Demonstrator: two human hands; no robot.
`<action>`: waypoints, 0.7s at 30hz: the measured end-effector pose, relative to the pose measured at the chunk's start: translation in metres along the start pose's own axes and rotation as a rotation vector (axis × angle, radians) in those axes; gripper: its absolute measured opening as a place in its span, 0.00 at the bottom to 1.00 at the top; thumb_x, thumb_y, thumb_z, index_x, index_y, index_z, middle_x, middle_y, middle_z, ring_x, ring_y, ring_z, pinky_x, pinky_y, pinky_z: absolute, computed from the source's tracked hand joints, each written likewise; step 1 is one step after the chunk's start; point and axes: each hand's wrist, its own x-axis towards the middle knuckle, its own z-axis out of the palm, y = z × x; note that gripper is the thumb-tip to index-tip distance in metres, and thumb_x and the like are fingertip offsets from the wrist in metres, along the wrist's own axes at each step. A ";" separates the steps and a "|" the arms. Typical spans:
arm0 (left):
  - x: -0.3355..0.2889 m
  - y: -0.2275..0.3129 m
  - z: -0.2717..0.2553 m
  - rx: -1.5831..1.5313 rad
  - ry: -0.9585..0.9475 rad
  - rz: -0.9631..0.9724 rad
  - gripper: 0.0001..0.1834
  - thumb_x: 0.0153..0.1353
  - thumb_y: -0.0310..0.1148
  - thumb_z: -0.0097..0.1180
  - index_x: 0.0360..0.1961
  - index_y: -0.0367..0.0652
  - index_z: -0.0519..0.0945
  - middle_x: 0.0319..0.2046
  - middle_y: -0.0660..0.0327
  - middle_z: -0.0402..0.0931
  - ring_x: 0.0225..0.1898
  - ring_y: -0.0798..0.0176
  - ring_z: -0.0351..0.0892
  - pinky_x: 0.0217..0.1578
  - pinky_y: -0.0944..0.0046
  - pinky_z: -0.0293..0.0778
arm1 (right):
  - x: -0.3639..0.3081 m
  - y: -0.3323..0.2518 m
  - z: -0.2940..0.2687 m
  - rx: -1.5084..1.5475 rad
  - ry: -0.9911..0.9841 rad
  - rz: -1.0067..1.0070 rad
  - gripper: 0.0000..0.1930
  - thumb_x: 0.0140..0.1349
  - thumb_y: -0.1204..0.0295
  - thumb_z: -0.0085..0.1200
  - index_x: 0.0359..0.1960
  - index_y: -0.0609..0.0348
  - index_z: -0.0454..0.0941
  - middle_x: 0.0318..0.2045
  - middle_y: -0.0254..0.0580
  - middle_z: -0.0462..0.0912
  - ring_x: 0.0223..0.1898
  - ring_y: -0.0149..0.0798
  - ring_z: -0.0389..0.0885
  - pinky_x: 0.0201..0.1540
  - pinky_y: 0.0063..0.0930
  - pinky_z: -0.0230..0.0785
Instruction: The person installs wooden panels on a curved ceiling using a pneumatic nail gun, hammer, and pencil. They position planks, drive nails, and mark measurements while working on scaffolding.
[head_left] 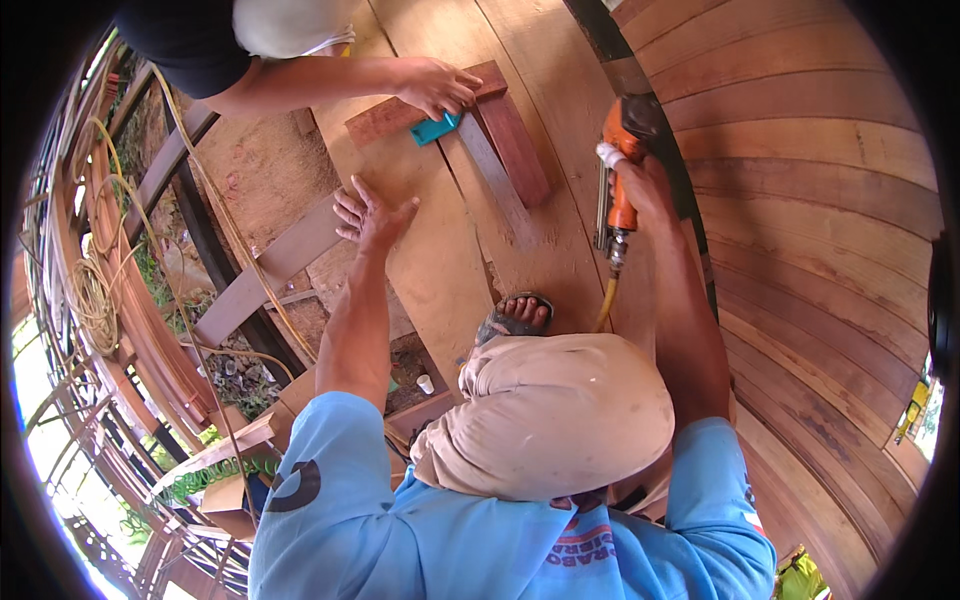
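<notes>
Clearly, the orange air tool [622, 138] sits off to the person's right, above the plank floor [585, 262].
The right hand [648, 188] has its fingers closed around the grip, one wrapped in white; from here I cannot tell whether any finger rests on the trigger. A yellow hose [606, 302] trails down from the tool, and I'd want it slack and clear of the person's foot [522, 310]. The left hand [372, 213] is empty, fingers spread. Farther ahead, a co-worker's hand [438, 88] bears on the reddish boards [515, 150] beside a teal piece [436, 128]; good handling, I'd judge, means pointing the tool's nose well away from those fingers.
</notes>
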 end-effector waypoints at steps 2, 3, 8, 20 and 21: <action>-0.001 0.000 -0.003 0.002 -0.017 -0.011 0.74 0.50 0.70 0.65 0.78 0.50 0.25 0.76 0.37 0.14 0.77 0.33 0.10 0.69 0.24 0.27 | 0.003 -0.019 0.021 0.020 -0.013 -0.070 0.17 0.62 0.54 0.67 0.32 0.52 0.76 0.20 0.24 0.70 0.20 0.23 0.68 0.24 0.24 0.63; -0.002 -0.001 -0.003 -0.012 -0.025 -0.010 0.74 0.50 0.69 0.65 0.78 0.50 0.25 0.76 0.38 0.14 0.77 0.33 0.10 0.69 0.23 0.26 | 0.005 -0.025 0.032 0.031 -0.004 -0.051 0.17 0.62 0.54 0.67 0.30 0.52 0.75 0.19 0.23 0.69 0.20 0.23 0.67 0.24 0.25 0.61; -0.003 0.000 -0.006 -0.030 -0.061 -0.005 0.73 0.51 0.68 0.65 0.78 0.51 0.24 0.76 0.36 0.13 0.76 0.32 0.09 0.69 0.23 0.24 | 0.025 -0.058 0.063 0.020 -0.082 -0.033 0.18 0.63 0.53 0.65 0.26 0.51 0.75 0.18 0.22 0.65 0.19 0.23 0.64 0.23 0.26 0.59; 0.000 -0.004 -0.003 -0.067 -0.043 0.024 0.76 0.46 0.68 0.69 0.78 0.51 0.25 0.76 0.35 0.15 0.76 0.29 0.11 0.67 0.21 0.23 | 0.068 -0.101 0.109 -0.102 -0.328 -0.053 0.08 0.65 0.67 0.56 0.36 0.59 0.77 0.21 0.30 0.76 0.18 0.25 0.73 0.21 0.23 0.67; -0.001 -0.003 -0.006 -0.071 -0.046 0.029 0.76 0.46 0.68 0.69 0.78 0.51 0.25 0.76 0.35 0.15 0.76 0.29 0.12 0.67 0.21 0.23 | 0.069 -0.100 0.111 -0.105 -0.319 -0.052 0.08 0.65 0.67 0.56 0.36 0.59 0.77 0.21 0.30 0.76 0.18 0.25 0.73 0.20 0.24 0.67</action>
